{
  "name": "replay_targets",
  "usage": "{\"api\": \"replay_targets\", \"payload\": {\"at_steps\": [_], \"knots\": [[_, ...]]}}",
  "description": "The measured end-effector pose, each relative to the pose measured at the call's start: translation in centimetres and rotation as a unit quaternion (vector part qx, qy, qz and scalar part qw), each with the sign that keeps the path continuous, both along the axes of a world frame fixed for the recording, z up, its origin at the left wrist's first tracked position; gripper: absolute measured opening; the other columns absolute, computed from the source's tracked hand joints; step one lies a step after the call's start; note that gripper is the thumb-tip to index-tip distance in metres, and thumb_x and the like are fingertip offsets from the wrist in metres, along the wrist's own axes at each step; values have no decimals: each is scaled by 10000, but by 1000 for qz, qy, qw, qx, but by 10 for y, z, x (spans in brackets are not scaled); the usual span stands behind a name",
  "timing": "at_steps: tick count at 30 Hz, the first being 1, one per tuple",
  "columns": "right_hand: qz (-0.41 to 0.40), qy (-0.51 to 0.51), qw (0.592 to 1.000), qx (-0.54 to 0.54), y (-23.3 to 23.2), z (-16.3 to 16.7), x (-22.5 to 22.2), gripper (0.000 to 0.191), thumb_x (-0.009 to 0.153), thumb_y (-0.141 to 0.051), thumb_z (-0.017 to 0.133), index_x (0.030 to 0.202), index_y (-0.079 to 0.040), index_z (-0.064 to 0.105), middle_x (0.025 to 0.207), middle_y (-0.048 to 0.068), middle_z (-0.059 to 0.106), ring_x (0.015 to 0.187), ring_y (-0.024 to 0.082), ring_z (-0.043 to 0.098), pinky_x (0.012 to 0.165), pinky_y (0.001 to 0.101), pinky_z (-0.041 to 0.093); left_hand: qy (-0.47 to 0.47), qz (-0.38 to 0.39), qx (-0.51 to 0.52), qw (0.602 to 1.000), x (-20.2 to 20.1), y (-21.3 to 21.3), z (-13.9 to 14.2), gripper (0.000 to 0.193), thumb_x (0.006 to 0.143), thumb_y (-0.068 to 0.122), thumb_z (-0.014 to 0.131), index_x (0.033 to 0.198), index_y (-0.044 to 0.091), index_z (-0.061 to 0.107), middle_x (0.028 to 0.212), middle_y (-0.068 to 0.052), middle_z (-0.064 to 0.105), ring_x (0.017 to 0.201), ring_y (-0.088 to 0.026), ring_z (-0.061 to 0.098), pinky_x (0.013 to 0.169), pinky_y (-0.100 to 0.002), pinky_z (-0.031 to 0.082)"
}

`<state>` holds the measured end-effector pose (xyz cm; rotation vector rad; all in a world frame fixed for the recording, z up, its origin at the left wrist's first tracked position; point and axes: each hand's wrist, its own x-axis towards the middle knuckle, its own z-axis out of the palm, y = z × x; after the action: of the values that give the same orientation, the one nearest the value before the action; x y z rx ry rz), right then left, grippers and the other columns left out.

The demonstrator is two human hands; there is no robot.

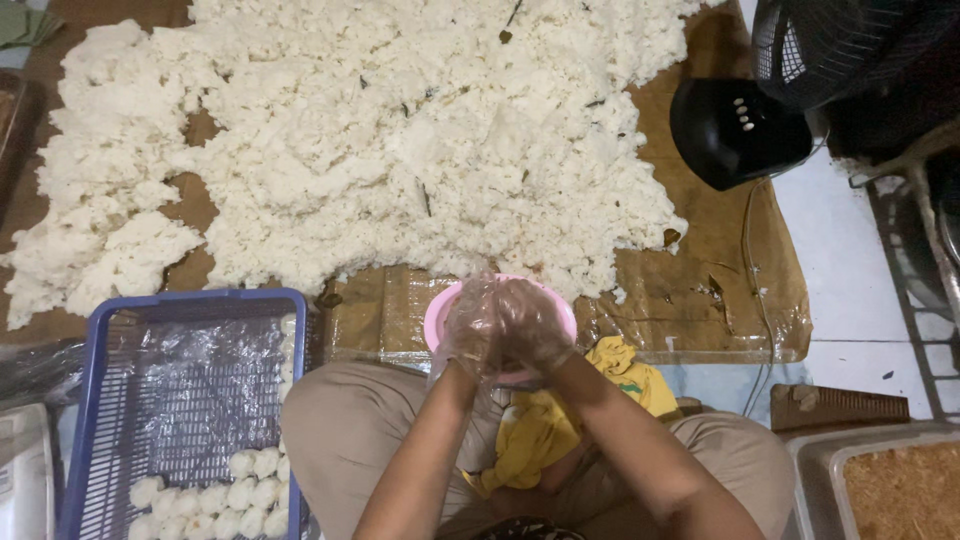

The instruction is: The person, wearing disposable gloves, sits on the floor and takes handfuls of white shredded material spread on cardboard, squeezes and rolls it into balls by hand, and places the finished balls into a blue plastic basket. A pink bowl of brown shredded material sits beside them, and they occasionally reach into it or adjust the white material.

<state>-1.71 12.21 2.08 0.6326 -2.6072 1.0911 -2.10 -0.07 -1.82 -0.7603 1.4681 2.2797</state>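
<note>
My left hand (pixel 468 335) and my right hand (pixel 532 325) wear thin clear plastic gloves and are pressed together over a pink bowl (pixel 440 312). What lies between the palms is hidden. A big heap of white cooked rice (pixel 380 130) is spread on plastic-covered cardboard (pixel 720 270) just beyond the bowl. At my left stands a blue plastic basket (pixel 100 400), lined with clear plastic and holding several white rice balls (pixel 215 495) in its near corner. A yellow cloth (pixel 545 425) lies in my lap.
A black fan (pixel 770 90) stands at the right on its base, beside the cardboard. A tray of brown crumbs (pixel 905 490) sits at the lower right. A brown ridged piece (pixel 840 405) lies on the white tiled floor.
</note>
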Motion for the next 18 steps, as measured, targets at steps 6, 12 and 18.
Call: {"api": "replay_targets", "payload": {"at_steps": [6,12,18], "knots": [[-118,-261,912,-295,-5,-7,-5,352,1009,-105,517,1345,-52,604,1249,155,669,1003,241,710,809,318,618,-32,1,15,999,12,4,69,578,1086,450,443,1359,-32,609,1281,-311,609,1085,-398,671,956,-498,511],[-6,-87,996,9,4,29,6,415,1021,-54,517,1433,-18,547,1334,196,633,1021,288,710,804,339,623,-117,-58,-107,986,1,0,83,680,1046,560,331,1339,40,657,1211,-191,731,1013,-291,752,833,-397,630],[79,148,984,53,21,30,-2,216,891,-34,668,1105,-57,686,1080,129,725,969,315,736,796,397,623,-16,-47,-152,987,-24,17,9,624,983,563,509,1363,81,624,1268,-165,692,1110,-288,656,899,-400,545]]}}
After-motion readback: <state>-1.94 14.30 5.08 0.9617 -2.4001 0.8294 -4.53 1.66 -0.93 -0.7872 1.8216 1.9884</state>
